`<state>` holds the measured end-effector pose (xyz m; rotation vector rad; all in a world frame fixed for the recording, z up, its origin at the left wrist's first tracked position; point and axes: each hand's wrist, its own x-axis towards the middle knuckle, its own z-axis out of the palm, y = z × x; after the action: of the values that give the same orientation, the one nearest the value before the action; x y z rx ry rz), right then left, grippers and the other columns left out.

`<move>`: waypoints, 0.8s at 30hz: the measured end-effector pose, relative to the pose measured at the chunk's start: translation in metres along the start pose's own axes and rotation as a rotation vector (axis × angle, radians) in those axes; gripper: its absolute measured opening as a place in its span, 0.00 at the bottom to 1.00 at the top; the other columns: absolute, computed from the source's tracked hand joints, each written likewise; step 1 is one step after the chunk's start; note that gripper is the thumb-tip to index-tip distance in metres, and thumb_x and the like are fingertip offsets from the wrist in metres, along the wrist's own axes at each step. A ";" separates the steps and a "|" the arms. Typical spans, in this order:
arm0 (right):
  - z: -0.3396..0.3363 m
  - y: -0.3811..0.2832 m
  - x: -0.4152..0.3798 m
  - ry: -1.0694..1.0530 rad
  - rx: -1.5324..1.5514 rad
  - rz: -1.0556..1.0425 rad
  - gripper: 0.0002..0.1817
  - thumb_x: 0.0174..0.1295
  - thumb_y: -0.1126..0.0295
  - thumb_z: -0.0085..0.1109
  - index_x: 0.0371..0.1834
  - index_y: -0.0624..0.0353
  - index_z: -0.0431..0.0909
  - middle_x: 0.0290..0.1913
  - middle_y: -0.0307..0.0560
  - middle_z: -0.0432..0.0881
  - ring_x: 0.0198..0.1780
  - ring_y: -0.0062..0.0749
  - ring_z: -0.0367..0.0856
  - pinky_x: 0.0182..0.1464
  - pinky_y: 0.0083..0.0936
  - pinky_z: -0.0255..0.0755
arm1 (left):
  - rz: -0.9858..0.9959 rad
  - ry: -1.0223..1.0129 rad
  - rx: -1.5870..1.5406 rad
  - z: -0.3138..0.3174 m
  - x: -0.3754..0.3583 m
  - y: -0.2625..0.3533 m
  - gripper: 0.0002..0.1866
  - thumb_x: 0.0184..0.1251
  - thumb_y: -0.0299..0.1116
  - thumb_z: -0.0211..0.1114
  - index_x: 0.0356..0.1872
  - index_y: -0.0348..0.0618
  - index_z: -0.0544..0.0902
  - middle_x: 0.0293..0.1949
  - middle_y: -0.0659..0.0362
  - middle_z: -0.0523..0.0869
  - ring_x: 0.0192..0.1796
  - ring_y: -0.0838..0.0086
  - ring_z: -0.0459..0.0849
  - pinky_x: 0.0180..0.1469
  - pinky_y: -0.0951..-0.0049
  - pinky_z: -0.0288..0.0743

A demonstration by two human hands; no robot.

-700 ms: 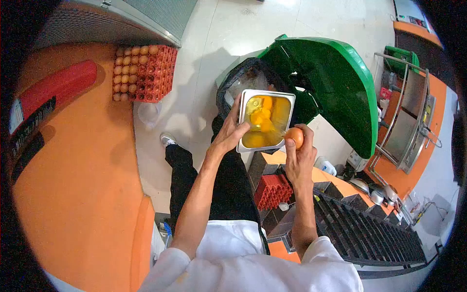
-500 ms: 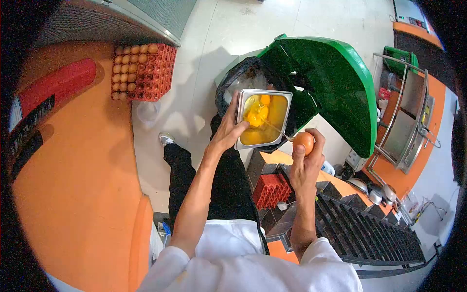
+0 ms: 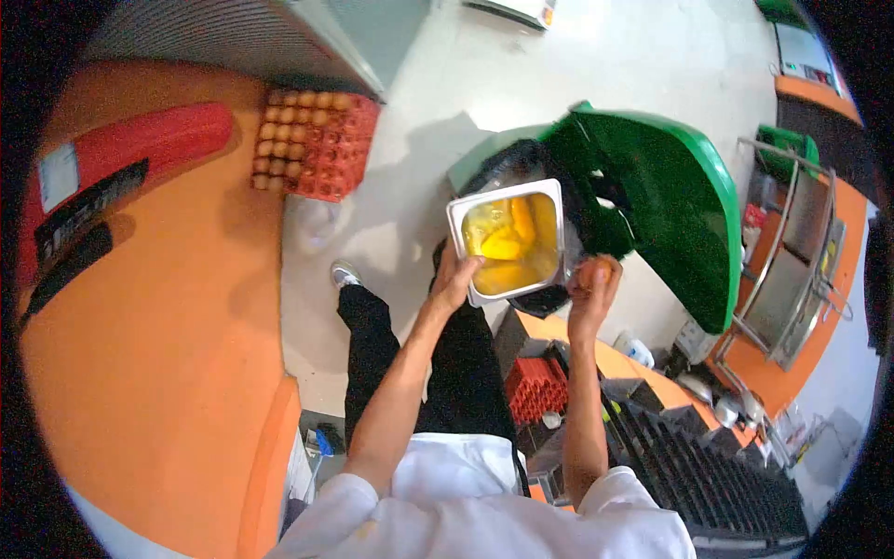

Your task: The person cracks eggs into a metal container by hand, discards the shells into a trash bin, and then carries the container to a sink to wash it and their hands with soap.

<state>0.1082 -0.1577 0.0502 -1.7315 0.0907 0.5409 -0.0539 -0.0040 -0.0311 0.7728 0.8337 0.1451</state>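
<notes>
My left hand (image 3: 456, 279) grips a square metal container (image 3: 556, 233) by its left side, thumb over the rim. Inside lie cracked raw eggs (image 3: 503, 244), yellow yolks in clear liquid. Just right of the container, my right hand (image 3: 594, 291) is closed around a brown egg (image 3: 596, 270), blurred by motion. Under the container, a bin with a black liner (image 3: 512, 160) stands with its green lid (image 3: 666, 205) swung open to the right. Red trays of brown eggs (image 3: 349, 149) are stacked at the upper left, some of their hollows bare.
An orange counter (image 3: 158, 354) fills the left side, with a red object (image 3: 177, 140) on it. Stacked red trays (image 3: 537, 389) and a black slatted rack (image 3: 708, 466) are at the lower right. A metal rack (image 3: 792, 252) stands far right.
The view has shifted, so the surroundings appear further right and lower. The container is nearer the camera's view and more level. The strand of egg white between egg and container no longer shows.
</notes>
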 end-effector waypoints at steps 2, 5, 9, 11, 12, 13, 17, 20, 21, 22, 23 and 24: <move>-0.021 0.043 0.030 -0.016 -0.311 -0.083 0.23 0.73 0.55 0.56 0.60 0.60 0.67 0.48 0.46 0.77 0.43 0.26 0.76 0.45 0.22 0.74 | 0.054 -0.002 -0.031 -0.014 -0.004 0.000 0.39 0.64 0.37 0.59 0.75 0.35 0.58 0.70 0.49 0.69 0.72 0.62 0.66 0.74 0.62 0.57; -0.035 0.088 0.055 -0.097 -1.073 -0.456 0.38 0.72 0.55 0.57 0.77 0.63 0.55 0.69 0.72 0.63 0.68 0.60 0.64 0.68 0.50 0.62 | 0.083 0.145 -0.046 -0.043 -0.021 -0.005 0.39 0.64 0.37 0.60 0.75 0.35 0.58 0.70 0.48 0.69 0.72 0.62 0.66 0.75 0.62 0.56; 0.062 0.033 0.043 -0.067 -1.218 -0.483 0.33 0.70 0.59 0.57 0.73 0.64 0.62 0.68 0.72 0.63 0.69 0.66 0.64 0.69 0.51 0.61 | -0.083 0.251 -0.129 -0.097 -0.061 0.006 0.36 0.63 0.35 0.60 0.73 0.35 0.62 0.65 0.52 0.74 0.66 0.66 0.72 0.69 0.64 0.65; 0.128 0.012 0.039 -0.179 -1.119 -0.640 0.28 0.68 0.63 0.60 0.67 0.65 0.69 0.67 0.68 0.68 0.67 0.62 0.67 0.69 0.48 0.62 | -0.061 0.322 -0.143 -0.131 -0.088 0.000 0.35 0.63 0.34 0.61 0.71 0.35 0.64 0.62 0.53 0.76 0.64 0.67 0.74 0.67 0.65 0.67; 0.166 0.009 0.035 -0.251 -1.083 -0.673 0.25 0.67 0.64 0.61 0.64 0.65 0.72 0.65 0.65 0.70 0.66 0.61 0.69 0.69 0.47 0.63 | -0.044 0.382 -0.151 -0.149 -0.101 -0.003 0.33 0.62 0.34 0.61 0.70 0.35 0.65 0.60 0.54 0.78 0.62 0.68 0.76 0.65 0.67 0.69; 0.201 0.015 0.035 -0.362 -1.019 -0.694 0.21 0.65 0.68 0.62 0.60 0.64 0.75 0.63 0.63 0.74 0.65 0.58 0.71 0.67 0.45 0.64 | 0.008 0.428 -0.183 -0.160 -0.115 -0.004 0.33 0.62 0.34 0.61 0.69 0.35 0.66 0.59 0.54 0.79 0.62 0.68 0.76 0.65 0.67 0.69; 0.360 0.086 0.017 -0.831 -0.943 -0.548 0.19 0.64 0.70 0.61 0.57 0.63 0.77 0.58 0.62 0.78 0.60 0.60 0.75 0.61 0.46 0.71 | 0.032 0.528 -0.221 -0.236 -0.165 -0.023 0.30 0.62 0.32 0.59 0.67 0.35 0.69 0.59 0.54 0.80 0.61 0.67 0.78 0.65 0.65 0.69; 0.457 0.195 0.011 -0.988 -1.049 -0.820 0.25 0.61 0.65 0.63 0.62 0.59 0.74 0.55 0.62 0.79 0.56 0.60 0.79 0.58 0.47 0.76 | 0.074 0.676 -0.244 -0.279 -0.192 -0.037 0.28 0.62 0.34 0.59 0.64 0.35 0.72 0.57 0.55 0.81 0.59 0.66 0.79 0.64 0.63 0.71; 0.485 0.218 0.000 -0.972 -1.106 -0.843 0.25 0.62 0.63 0.62 0.62 0.58 0.72 0.54 0.61 0.79 0.54 0.60 0.80 0.55 0.48 0.77 | 0.091 0.756 -0.243 -0.296 -0.201 -0.039 0.26 0.63 0.36 0.58 0.61 0.35 0.75 0.54 0.55 0.82 0.58 0.65 0.80 0.63 0.62 0.73; 0.507 0.238 -0.011 -0.957 -1.163 -0.862 0.25 0.64 0.62 0.60 0.63 0.58 0.70 0.52 0.60 0.79 0.52 0.60 0.81 0.52 0.50 0.78 | 0.085 0.768 -0.231 -0.312 -0.206 -0.041 0.26 0.63 0.36 0.58 0.61 0.35 0.75 0.54 0.55 0.82 0.58 0.65 0.80 0.63 0.62 0.73; 0.524 0.255 -0.016 -0.932 -1.158 -0.933 0.26 0.63 0.60 0.61 0.63 0.57 0.70 0.52 0.59 0.79 0.52 0.59 0.81 0.50 0.51 0.79 | 0.121 0.804 -0.301 -0.326 -0.213 -0.045 0.26 0.62 0.36 0.59 0.62 0.35 0.74 0.55 0.55 0.81 0.58 0.65 0.79 0.63 0.61 0.73; 0.537 0.271 -0.021 -0.907 -1.157 -0.996 0.28 0.62 0.59 0.63 0.63 0.57 0.69 0.52 0.59 0.78 0.51 0.58 0.82 0.48 0.51 0.79 | 0.150 0.840 -0.372 -0.338 -0.222 -0.052 0.27 0.61 0.35 0.59 0.62 0.36 0.73 0.56 0.54 0.80 0.59 0.65 0.79 0.63 0.61 0.73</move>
<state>-0.1686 0.2787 -0.2581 -2.0651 -1.9356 0.5773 -0.4550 0.0584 -0.0721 0.4012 1.4849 0.7739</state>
